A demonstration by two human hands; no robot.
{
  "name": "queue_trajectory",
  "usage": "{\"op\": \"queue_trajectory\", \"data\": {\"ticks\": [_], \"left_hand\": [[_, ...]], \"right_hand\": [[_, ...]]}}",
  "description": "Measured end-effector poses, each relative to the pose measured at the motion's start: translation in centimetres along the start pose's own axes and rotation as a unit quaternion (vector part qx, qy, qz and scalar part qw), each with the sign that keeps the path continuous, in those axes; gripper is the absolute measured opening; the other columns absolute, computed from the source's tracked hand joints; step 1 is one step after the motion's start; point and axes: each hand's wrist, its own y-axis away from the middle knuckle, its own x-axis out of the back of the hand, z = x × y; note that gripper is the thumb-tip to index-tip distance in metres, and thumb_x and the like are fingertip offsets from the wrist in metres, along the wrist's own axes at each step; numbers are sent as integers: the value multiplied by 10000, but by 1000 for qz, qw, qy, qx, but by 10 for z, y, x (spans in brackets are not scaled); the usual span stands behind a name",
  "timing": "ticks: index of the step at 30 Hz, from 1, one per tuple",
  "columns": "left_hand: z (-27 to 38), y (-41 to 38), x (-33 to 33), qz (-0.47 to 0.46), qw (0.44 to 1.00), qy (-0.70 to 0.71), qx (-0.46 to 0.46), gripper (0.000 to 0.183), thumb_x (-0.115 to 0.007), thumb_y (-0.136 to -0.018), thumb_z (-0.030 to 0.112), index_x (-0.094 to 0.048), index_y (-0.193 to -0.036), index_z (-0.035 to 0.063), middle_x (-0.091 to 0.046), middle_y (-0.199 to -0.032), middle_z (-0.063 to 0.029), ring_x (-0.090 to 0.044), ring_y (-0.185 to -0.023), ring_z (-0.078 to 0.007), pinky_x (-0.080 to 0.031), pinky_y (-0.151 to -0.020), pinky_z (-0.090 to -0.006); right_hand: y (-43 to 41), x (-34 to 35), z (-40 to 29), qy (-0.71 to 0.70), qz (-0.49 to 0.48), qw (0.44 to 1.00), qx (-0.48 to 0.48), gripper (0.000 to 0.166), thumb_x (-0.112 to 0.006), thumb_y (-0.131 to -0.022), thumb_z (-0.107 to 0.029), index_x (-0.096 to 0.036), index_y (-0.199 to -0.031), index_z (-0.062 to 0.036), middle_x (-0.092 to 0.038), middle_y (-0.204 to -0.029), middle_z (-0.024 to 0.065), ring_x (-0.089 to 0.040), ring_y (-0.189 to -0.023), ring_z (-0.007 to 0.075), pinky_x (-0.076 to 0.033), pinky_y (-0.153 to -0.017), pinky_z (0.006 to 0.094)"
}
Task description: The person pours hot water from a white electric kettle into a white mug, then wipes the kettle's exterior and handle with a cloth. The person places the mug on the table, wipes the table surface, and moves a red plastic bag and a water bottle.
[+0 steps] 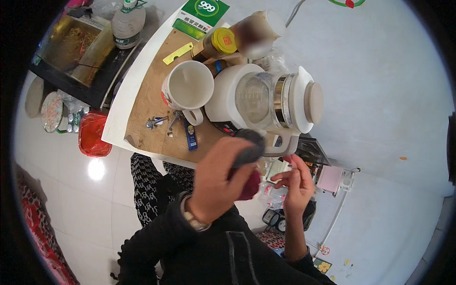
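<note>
My left hand (pixel 221 174), with a watch on its wrist, is shut on a dark grey rounded object (pixel 251 148), blurred. A dark red cloth-like thing (pixel 252 187) shows behind and below it; whether I hold it too is unclear. My right hand (pixel 297 181) is raised at the right, fingers bent, near the kettle's handle; something reddish is at its fingertips, too small to tell. Beyond the hands, a glass kettle (pixel 254 98) with a white lid sits on a white base (pixel 222 96). A white mug (pixel 190 85) stands beside it.
The wooden tabletop (pixel 149 92) also bears a blue packet (pixel 191 135), small metal figures (pixel 155 122), a yellow strip (pixel 177 53), a yellow-lidded jar (pixel 223 40) and a green-and-white box (pixel 201 17). A red-lined bin (pixel 93 133) and a glass tank (pixel 71 50) are at the left.
</note>
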Motion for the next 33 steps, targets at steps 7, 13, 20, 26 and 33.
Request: {"op": "queue_trajectory", "data": {"ticks": [7, 13, 20, 26, 33], "left_hand": [[-13, -19, -59, -95, 995, 29, -16, 253, -636, -855, 188, -612, -1051, 30, -609, -1067, -137, -616, -900, -349, -504, -762, -392], [-54, -5, -61, -114, 991, 51, 48, 231, -592, -881, 179, -619, -1037, 11, -625, -1008, -130, -612, -904, -334, -493, -754, -381], [-66, -1, -44, -156, 979, 69, 110, 268, -572, -882, 159, -632, -1066, -27, -646, -1032, -162, -615, -937, -331, -484, -806, -379], [-41, -17, -49, -148, 967, 186, 95, 302, -587, -907, 187, -635, -1094, -44, -662, -1077, -189, -644, -957, -261, -488, -846, -337], [-74, -15, -62, -201, 893, 284, 286, 353, -562, -942, 202, -597, -1196, -41, -686, -1041, -91, -590, -920, -92, -472, -827, -252]], "right_hand": [[-16, -10, 24, 51, 35, 998, 28, 397, -471, -999, -150, -449, -1351, 33, -614, -1157, 98, -578, -812, 63, -470, -674, 185], [-12, -19, 9, 31, 17, 999, -4, 441, -434, -1016, -214, -397, -1383, 28, -622, -1134, 160, -627, -707, 117, -513, -525, 240], [-17, -23, 0, 16, 7, 1000, -18, 424, -419, -1018, -234, -440, -1339, 42, -625, -1046, 129, -674, -651, 209, -512, -512, 262], [-16, -23, 12, -16, 66, 998, 6, 384, -459, -1007, -227, -506, -1274, 46, -632, -943, 81, -619, -691, 124, -503, -541, 242], [-23, -29, 4, 66, 24, 997, 15, 247, -537, -972, -186, -555, -1085, 34, -576, -855, 32, -559, -685, 80, -462, -571, 225]]}}
